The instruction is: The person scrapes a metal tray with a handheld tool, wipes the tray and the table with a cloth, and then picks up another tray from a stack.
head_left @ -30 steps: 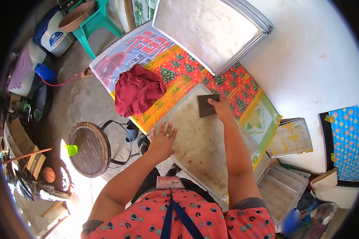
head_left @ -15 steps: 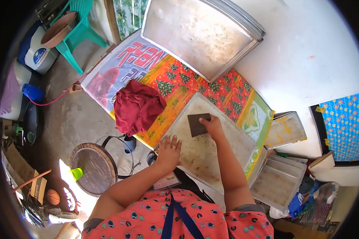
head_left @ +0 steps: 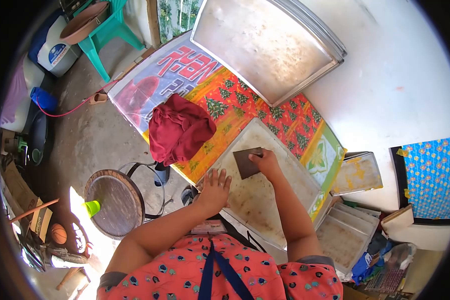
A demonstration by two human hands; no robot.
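A large, shallow metal baking tray with brownish stains lies on the table in front of me. Pinched at its right edge in my right hand is a dark, flat square piece, held low over the tray's middle. My left hand is open, fingers spread, laid over the tray's left edge. A crumpled maroon cloth sits on the table to the left of the tray.
Stacked metal trays stand at the table's far side. A patterned cover spreads beneath everything. To the left is a round wooden stool with a green cup. More trays are at lower right.
My right hand has drawn the dark square slightly toward me and leftward across the tray, turning it a little. My left hand stays at the edge. The whole view has shifted slightly.
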